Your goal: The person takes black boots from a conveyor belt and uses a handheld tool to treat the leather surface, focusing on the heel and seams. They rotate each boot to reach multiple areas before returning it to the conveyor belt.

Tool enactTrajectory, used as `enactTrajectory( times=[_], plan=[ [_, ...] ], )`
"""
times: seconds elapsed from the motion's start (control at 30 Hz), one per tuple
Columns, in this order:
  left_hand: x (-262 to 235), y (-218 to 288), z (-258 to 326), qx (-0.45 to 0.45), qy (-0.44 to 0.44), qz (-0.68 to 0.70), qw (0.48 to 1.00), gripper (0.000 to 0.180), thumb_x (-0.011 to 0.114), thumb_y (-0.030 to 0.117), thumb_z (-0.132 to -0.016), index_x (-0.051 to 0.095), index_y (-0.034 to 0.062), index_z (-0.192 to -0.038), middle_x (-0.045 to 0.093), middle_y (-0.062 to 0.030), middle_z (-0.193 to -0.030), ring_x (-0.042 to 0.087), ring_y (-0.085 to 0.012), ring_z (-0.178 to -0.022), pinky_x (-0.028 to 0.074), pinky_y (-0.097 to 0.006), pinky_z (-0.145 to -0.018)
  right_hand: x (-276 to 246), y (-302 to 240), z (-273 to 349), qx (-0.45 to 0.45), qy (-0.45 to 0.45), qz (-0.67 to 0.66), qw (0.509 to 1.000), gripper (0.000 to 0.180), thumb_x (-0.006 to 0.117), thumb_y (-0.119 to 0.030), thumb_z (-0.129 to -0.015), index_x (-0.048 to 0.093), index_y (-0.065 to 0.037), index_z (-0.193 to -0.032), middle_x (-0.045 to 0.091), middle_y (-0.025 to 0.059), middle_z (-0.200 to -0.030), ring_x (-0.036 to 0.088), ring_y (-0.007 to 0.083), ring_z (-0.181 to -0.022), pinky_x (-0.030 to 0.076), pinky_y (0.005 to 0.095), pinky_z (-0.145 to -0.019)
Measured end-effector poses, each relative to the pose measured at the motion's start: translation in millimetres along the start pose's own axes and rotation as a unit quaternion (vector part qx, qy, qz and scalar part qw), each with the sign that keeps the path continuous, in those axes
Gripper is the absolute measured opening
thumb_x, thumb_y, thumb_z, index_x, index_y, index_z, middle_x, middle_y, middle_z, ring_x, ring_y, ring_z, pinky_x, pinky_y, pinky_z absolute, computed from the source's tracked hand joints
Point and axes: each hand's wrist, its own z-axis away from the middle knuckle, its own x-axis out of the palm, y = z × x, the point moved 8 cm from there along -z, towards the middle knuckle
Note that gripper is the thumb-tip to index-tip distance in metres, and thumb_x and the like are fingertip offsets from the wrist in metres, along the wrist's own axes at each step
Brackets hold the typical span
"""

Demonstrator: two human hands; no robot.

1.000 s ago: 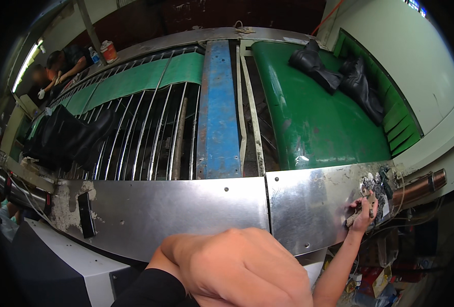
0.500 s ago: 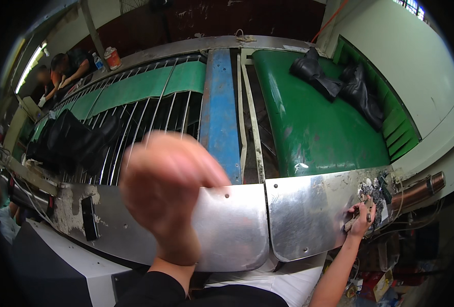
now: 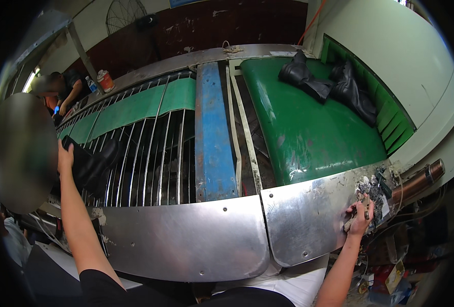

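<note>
At the left, my left hand (image 3: 65, 156) is closed on the top of a black boot (image 3: 103, 161), which lies on the metal rods of the conveyor. The thumb shows against the shaft; the other fingers are partly hidden. My right hand (image 3: 360, 217) is at the right end of the metal ledge, fingers curled round a small brownish, stained tool (image 3: 349, 223) whose kind I cannot make out. Beside it, dark and whitish residue (image 3: 368, 188) crusts the ledge. A pair of black boots (image 3: 354, 92) lies on the green belt (image 3: 309, 128), beyond my right hand.
A blue beam (image 3: 215, 133) separates the rod conveyor (image 3: 147, 163) from the belt. The metal ledge (image 3: 186, 235) runs along the near side. A copper-coloured cylinder (image 3: 419, 180) juts out at the right. Another person (image 3: 70, 92) is at the far left, near a red-and-white can (image 3: 105, 81).
My left hand has swung from the middle front out to the left and taken hold of a boot. My right hand stays in its place. The view has shifted slightly.
</note>
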Motion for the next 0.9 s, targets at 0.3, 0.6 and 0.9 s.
enactTrajectory(
  times=[0.3, 0.6, 0.9],
  plan=[
    [59, 41, 100, -0.019, -0.246, 0.365, 0.898, 0.042, 0.076, 0.036, -0.079, 0.06, -0.0028, -0.085, 0.062, -0.01, -0.082, 0.055, -0.0175, -0.076, 0.046, -0.035, -0.069, -9, 2, -2, 0.002, 0.002, 0.005, 1.0, 0.036, 0.055, -0.005, -0.087, 0.05, 0.002, -0.122, 0.055, 0.0062, -0.079, 0.051, 0.0121, -0.061, 0.047, 0.0257, -0.054],
    [-60, 97, 129, -0.206, -0.204, 0.703, 0.65, 0.014, 0.066, 0.016, -0.083, 0.06, 0.0039, -0.085, 0.064, -0.007, -0.081, 0.064, -0.0198, -0.069, 0.054, -0.033, -0.063, 9, -3, 2, 0.026, -0.02, -0.005, 0.999, 0.036, 0.056, -0.006, -0.087, 0.049, -0.001, -0.122, 0.055, 0.0054, -0.077, 0.052, 0.0121, -0.057, 0.046, 0.0275, -0.049],
    [-241, 238, 318, -0.274, -0.472, 0.757, 0.359, 0.039, 0.056, 0.036, -0.094, 0.068, -0.0014, -0.099, 0.072, -0.0166, -0.095, 0.071, -0.0274, -0.084, 0.058, -0.039, -0.082, -9, -2, -4, -0.001, -0.023, 0.0, 1.0, 0.034, 0.055, -0.004, -0.088, 0.05, 0.003, -0.12, 0.056, 0.0075, -0.079, 0.052, 0.0131, -0.059, 0.047, 0.0271, -0.054]
  ],
)
